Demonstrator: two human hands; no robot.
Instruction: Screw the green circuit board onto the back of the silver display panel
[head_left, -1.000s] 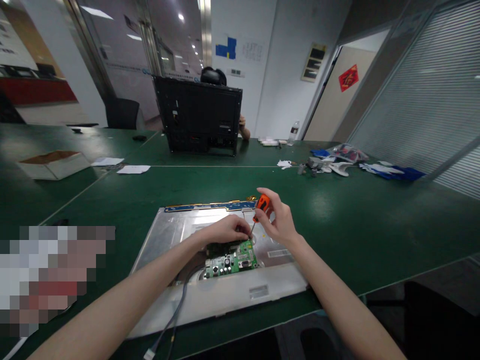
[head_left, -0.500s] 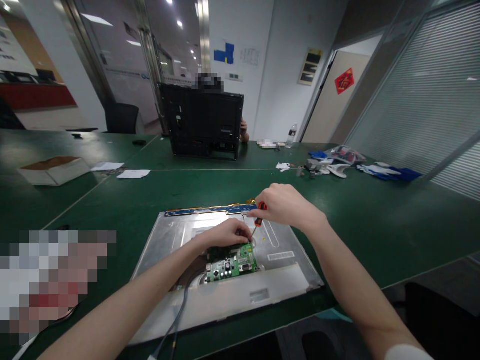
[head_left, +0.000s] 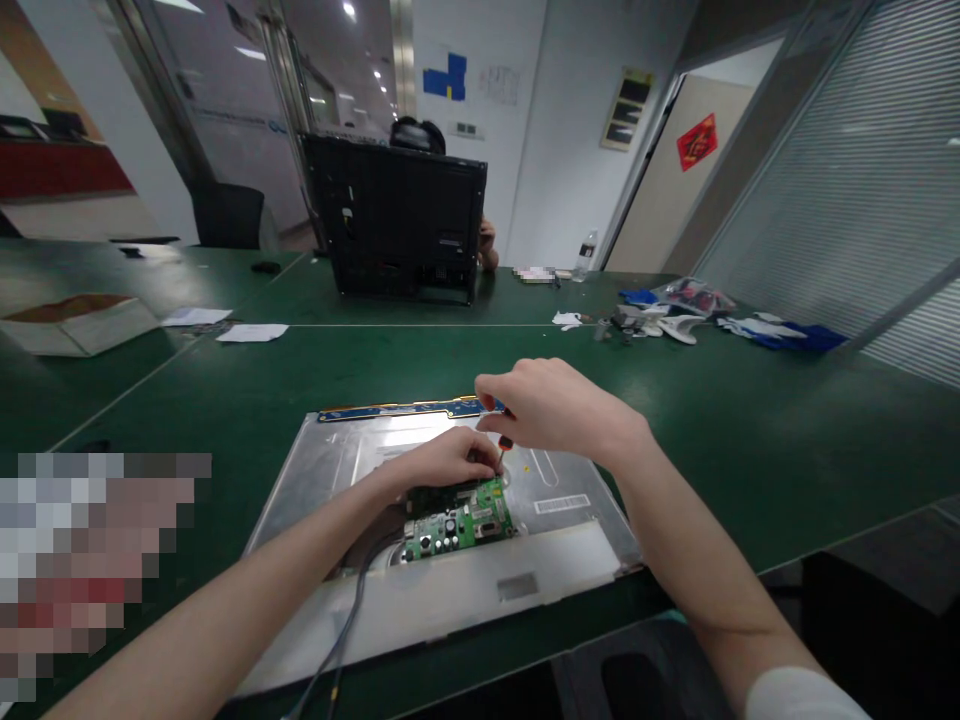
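Note:
My right hand (head_left: 559,403) is closed around the handle of a screwdriver (head_left: 506,443), which is orange and black and mostly hidden by the fingers. Its thin shaft slants down to the upper right corner of a green circuit board (head_left: 459,532). Right beside the tip, my left hand (head_left: 450,457) rests over the board's far edge, thumb and fingers pinched together. What they pinch, if anything, is hidden. The board sits on a silver metal display panel (head_left: 337,480) lying flat on the table. A blue circuit strip (head_left: 397,410) runs along the panel's far edge.
Dark cables (head_left: 349,620) trail from the board over the panel's near edge. Across the green table (head_left: 712,430) stand a black monitor (head_left: 397,220), partly hiding a person, and a bottle (head_left: 585,255). An open box (head_left: 79,325) is left; gloves and bags (head_left: 660,318) lie right.
My right hand has turned further over the screwdriver handle, covering more of it. My left hand stays at the board's edge. The whole view has shifted slightly.

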